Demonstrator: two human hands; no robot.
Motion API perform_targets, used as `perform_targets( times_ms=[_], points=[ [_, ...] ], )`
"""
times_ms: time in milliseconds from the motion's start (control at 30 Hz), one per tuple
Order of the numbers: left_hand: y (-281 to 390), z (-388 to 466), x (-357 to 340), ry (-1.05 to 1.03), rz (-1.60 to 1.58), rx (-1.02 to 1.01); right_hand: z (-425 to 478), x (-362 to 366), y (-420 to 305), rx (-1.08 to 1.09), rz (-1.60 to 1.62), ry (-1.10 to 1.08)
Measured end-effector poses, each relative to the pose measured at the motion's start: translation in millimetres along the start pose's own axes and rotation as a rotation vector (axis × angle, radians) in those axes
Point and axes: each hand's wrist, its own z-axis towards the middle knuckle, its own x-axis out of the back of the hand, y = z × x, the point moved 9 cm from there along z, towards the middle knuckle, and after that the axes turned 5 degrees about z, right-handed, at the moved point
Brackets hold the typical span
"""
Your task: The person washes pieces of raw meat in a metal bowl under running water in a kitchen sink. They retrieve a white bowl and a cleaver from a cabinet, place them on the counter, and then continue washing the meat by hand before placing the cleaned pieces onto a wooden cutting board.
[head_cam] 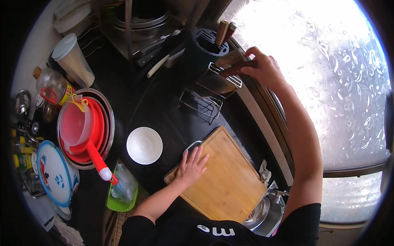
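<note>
My left hand [191, 166] rests with spread fingers on the edge of a bamboo cutting board [226, 175] that has a metal handle [191, 145]. Up by the window, my right hand [265, 68] grips a dark brown handle [238, 68], apparently a cleaver's. Below that handle a broad, dull blade [212, 80] sits among the wires of a metal rack [201, 103]; how far it is inside cannot be told. A second, lighter brown handle [230, 57] is just behind. A white bowl [144, 145] stands on the black countertop [160, 107], left of the board.
A dark green knife block [200, 52] adjoins the rack. Several knives [158, 66] lie beyond. At left are nested basins [110, 129] with a red strainer [97, 158], an oil bottle [50, 81] and a green bin [123, 206]. A sink [274, 212] lies partly under the board; the window [344, 92] borders the right.
</note>
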Motion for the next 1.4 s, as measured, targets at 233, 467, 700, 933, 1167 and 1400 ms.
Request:
perform_targets(
  times_ms=[233, 467, 700, 933, 1167, 1400],
  points=[
    [-6, -2, -2, -0.031, -0.034, 0.018, 11, 1, 5, -0.035, 0.203, 0.051],
    [-2, 0, 0, -0.053, -0.073, 0.011, -3, 22, -4, 0.103, 0.334, 0.301],
    [-3, 0, -2, -0.05, -0.061, 0.017, -13, 45, -30, 0.181, 0.234, 0.358],
    [-2, -2, 1, -0.053, -0.057, 0.001, -41, 90, -20, 0.281, 0.415, 0.446],
    [-3, -3, -3, -0.041, -0.009, 0.0, -143, 196, -14, 0.247, 0.243, 0.683],
    [-2, 2, 0, 0.033, 0.097, -0.025, -313, 191, 45, -0.153, 0.229, 0.73]
  ],
)
